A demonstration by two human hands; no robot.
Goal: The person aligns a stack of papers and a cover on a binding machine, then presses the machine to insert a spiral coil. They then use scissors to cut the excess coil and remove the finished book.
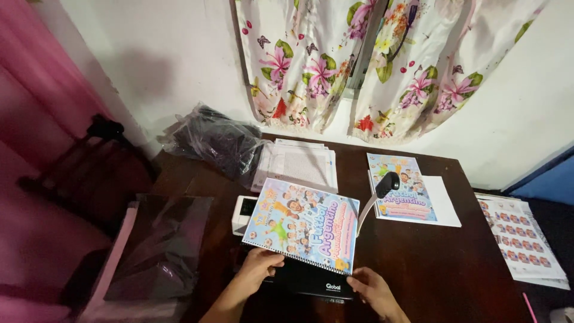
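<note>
A colourful spiral-bound booklet [301, 224] with cartoon children on its cover lies tilted on top of a black machine [315, 281] at the near edge of the dark wooden table [442, 263]. My left hand [258, 266] grips the booklet's lower left edge at the spiral. My right hand [372, 288] rests at the machine's right corner, just below the booklet's lower right corner. A grey lever with a black knob [385, 185] rises from the machine's right side.
A second, similar booklet [399, 186] lies on white sheets at the right. A paper stack [299, 164] and black plastic bags [218, 140] sit at the back, clear plastic sleeves [158, 248] at the left, a printed sheet [520, 236] off the right edge.
</note>
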